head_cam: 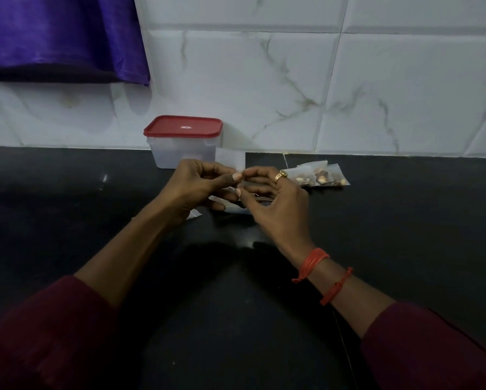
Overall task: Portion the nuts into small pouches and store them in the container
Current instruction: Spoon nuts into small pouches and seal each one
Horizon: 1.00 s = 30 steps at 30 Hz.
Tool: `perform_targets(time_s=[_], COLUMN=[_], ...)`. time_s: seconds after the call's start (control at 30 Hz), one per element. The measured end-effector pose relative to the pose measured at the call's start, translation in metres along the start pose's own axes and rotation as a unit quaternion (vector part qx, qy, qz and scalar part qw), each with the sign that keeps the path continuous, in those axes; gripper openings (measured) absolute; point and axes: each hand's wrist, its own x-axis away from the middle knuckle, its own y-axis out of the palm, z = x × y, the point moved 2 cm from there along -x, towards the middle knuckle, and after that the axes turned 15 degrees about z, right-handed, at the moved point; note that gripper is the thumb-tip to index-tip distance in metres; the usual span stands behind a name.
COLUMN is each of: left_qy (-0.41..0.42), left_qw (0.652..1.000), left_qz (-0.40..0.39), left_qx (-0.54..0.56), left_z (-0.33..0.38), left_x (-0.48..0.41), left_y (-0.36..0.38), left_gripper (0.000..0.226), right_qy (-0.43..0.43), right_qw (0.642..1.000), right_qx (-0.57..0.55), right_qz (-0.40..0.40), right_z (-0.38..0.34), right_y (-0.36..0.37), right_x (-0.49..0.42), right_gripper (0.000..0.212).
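A small clear pouch (232, 159) stands upright above my fingertips, in front of the container. My left hand (196, 184) and my right hand (270, 198) meet at its lower edge and both pinch it. The translucent container (177, 153) with a red lid (183, 125) stands shut against the wall just behind my left hand. Filled pouches of nuts (319, 175) lie in a small pile to the right of my right hand. More flat clear pouches (233, 208) lie on the counter under my hands, partly hidden.
The black counter (67, 198) runs up to a white marble-tiled wall (292, 80). A purple cloth (59, 38) hangs at the upper left, above the counter. My right wrist wears orange thread bands (312, 263), and a gold ring sits on one finger.
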Motion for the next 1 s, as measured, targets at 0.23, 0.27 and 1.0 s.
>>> perform_targets(time_s=[0.23, 0.27, 1.0], left_qy=[0.001, 0.000, 0.003], left_qw=[1.000, 1.000, 0.994], left_qz=[0.015, 0.009, -0.008], left_qx=[0.012, 0.009, -0.113], left_z=[-0.003, -0.003, -0.002], left_x=[0.001, 0.001, 0.000], left_y=[0.005, 0.005, 0.009], left_gripper=[0.038, 0.039, 0.014], right_qy=[0.078, 0.088, -0.112], right_qw=[0.995, 0.994, 0.981], right_qx=[-0.061, -0.063, 0.156], right_qz=[-0.017, -0.021, 0.022], right_z=[0.000, 0.000, -0.019], right_y=[0.000, 0.000, 0.001], right_x=[-0.001, -0.002, -0.001], right_gripper=[0.028, 0.025, 0.024])
